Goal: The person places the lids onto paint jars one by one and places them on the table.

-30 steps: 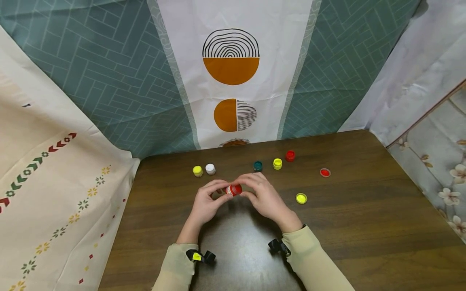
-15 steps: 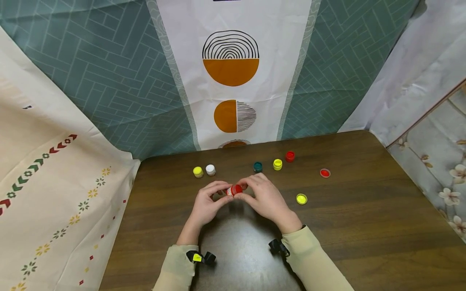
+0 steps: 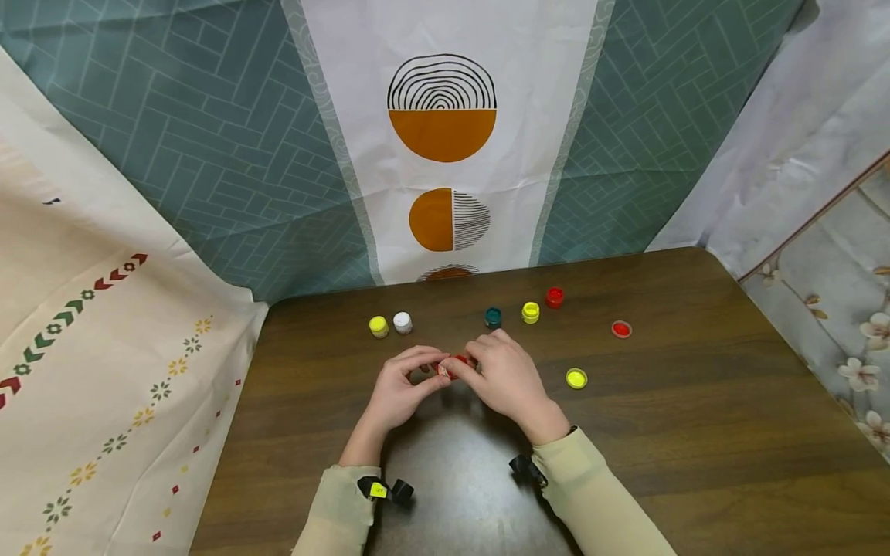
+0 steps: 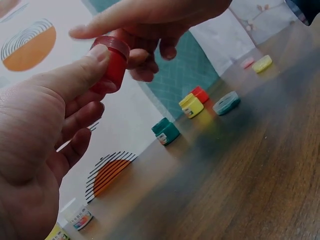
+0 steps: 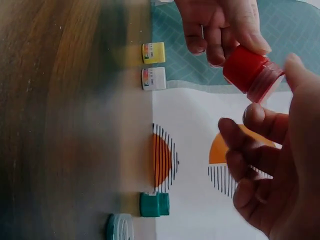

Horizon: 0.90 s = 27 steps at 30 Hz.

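The head view was evenly and brightly lit, with soft light from above and no hard shadows. A pale sheen of glare lay on the dark wooden tabletop point(image 3: 695, 401) just in front of the sleeves. Straight edges bowed toward the corners, a wide-lens distortion. In the left wrist view the near left hand point(image 4: 45, 150) was large and soft, the tabletop a smeared blur, and the picture dim at lower right. The right wrist view showed the red jar point(image 5: 250, 72) fairly sharp, while the wood at left was blurred and streaked.
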Each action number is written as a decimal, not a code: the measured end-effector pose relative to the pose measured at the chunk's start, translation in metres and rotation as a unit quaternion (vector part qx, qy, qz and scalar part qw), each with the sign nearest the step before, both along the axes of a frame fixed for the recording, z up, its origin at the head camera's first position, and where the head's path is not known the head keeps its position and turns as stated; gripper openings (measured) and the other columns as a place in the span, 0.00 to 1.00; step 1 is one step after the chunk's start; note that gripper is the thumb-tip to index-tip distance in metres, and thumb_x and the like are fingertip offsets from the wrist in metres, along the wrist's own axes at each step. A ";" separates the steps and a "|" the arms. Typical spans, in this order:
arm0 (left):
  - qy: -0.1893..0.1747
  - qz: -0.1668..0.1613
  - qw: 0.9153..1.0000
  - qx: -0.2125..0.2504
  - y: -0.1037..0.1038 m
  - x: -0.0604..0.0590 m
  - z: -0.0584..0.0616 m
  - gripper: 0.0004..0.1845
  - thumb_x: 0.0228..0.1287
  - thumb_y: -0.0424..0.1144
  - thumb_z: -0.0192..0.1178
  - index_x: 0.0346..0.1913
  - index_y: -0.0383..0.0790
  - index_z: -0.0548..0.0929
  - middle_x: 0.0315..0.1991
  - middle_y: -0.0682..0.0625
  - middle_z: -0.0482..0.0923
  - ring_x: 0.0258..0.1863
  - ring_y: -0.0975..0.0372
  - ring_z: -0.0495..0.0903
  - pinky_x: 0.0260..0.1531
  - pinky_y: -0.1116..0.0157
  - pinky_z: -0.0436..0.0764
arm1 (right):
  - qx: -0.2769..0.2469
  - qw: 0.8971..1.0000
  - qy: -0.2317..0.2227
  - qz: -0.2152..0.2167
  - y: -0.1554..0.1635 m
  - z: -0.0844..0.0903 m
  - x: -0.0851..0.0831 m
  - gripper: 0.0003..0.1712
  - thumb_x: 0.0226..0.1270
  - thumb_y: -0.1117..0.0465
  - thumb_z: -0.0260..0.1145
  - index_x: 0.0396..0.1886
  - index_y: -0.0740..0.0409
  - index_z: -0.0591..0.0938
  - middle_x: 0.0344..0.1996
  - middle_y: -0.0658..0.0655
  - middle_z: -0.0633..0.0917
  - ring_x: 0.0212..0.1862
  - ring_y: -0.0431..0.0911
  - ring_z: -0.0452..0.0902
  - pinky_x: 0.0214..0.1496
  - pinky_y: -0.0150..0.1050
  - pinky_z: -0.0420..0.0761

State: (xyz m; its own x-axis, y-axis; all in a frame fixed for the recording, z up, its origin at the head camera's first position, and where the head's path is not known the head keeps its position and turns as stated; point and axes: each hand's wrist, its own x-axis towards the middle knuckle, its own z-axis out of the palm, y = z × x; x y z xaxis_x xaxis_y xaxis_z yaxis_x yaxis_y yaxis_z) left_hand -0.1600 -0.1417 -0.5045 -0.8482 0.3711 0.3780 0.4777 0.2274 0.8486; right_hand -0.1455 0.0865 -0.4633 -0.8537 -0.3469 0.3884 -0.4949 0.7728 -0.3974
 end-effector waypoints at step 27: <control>-0.036 0.006 0.999 0.018 -0.005 0.000 0.007 0.17 0.64 0.30 0.77 0.56 0.40 0.92 0.53 0.51 0.87 0.53 0.57 0.83 0.50 0.42 0.83 | -0.087 0.983 0.027 0.160 0.022 -0.004 -0.005 0.27 0.69 0.58 0.78 0.66 0.49 0.86 0.62 0.50 0.86 0.64 0.49 0.78 0.67 0.48 0.78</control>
State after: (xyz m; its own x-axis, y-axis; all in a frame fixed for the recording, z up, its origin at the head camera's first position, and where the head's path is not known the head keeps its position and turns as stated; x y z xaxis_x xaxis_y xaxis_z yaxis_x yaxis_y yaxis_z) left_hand -0.1596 -0.1469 -0.4978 -0.8779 0.3487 0.3283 0.4121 0.2008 0.8887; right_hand -0.1510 0.1088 -0.4675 -0.6876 -0.5198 0.5070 -0.7261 0.4966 -0.4756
